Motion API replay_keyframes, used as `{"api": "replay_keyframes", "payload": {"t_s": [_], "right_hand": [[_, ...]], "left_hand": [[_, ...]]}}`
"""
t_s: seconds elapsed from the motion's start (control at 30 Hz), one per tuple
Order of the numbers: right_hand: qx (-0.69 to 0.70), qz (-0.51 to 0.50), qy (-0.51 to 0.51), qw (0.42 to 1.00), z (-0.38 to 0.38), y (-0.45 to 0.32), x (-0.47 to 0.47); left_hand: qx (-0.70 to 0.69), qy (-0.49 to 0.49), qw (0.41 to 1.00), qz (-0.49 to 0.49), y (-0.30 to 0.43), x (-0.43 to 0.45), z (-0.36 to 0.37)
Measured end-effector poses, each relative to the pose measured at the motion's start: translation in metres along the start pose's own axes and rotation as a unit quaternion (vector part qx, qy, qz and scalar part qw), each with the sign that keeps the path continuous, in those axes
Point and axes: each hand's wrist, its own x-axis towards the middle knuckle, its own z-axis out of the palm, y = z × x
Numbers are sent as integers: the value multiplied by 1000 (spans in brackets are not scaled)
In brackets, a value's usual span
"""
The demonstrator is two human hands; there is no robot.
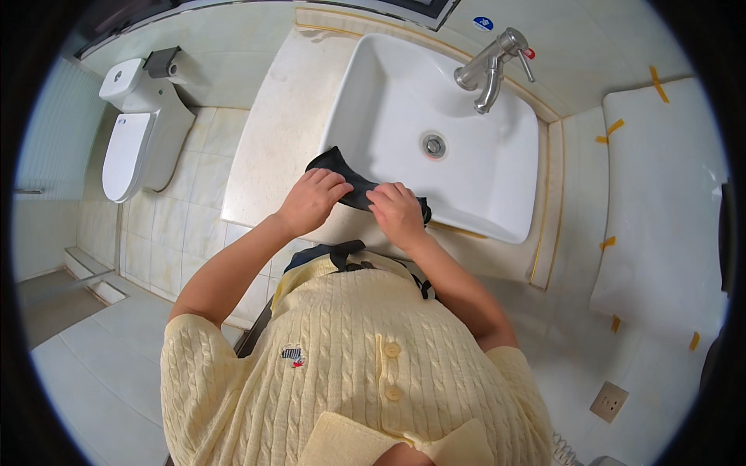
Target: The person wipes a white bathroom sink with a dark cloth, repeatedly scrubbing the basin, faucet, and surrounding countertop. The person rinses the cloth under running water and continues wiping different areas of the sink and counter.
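Note:
A dark black piece of cloth [358,185] is stretched between my hands along the near left rim of the white washbasin [408,192]. My left hand [313,198] grips its left half, and one pointed corner sticks up beyond my fingers. Further right, my right hand [397,211] pinches the cloth, with its right end hanging past my knuckles. What exactly the cloth is, I cannot tell. The basin holds a metal drain [434,146], and a steel tap [489,73] stands at its far right.
Around the basin runs a pale stone counter [274,134]. A white toilet [134,134] stands on the tiled floor to the left, below a toilet paper holder [162,63]. On the right wall, yellow tape [658,84] holds a pale sheet; a socket [609,402] sits lower.

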Motion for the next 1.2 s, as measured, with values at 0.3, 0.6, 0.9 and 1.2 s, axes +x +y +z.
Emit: {"api": "replay_keyframes", "payload": {"t_s": [0.3,0.6,0.9,1.2], "right_hand": [[-25,43,38,998,-15,-5,-11],[-5,85,98,991,-12,-2,-25],[2,93,87,992,-58,47,-76],[15,141,-46,989,-106,91,-109]], "left_hand": [[-59,-2,997,50,-3,8,-8],[-39,-41,997,44,13,32,13],[-21,-69,996,44,73,78,62],[-80,-165,983,27,108,109,77]]}}
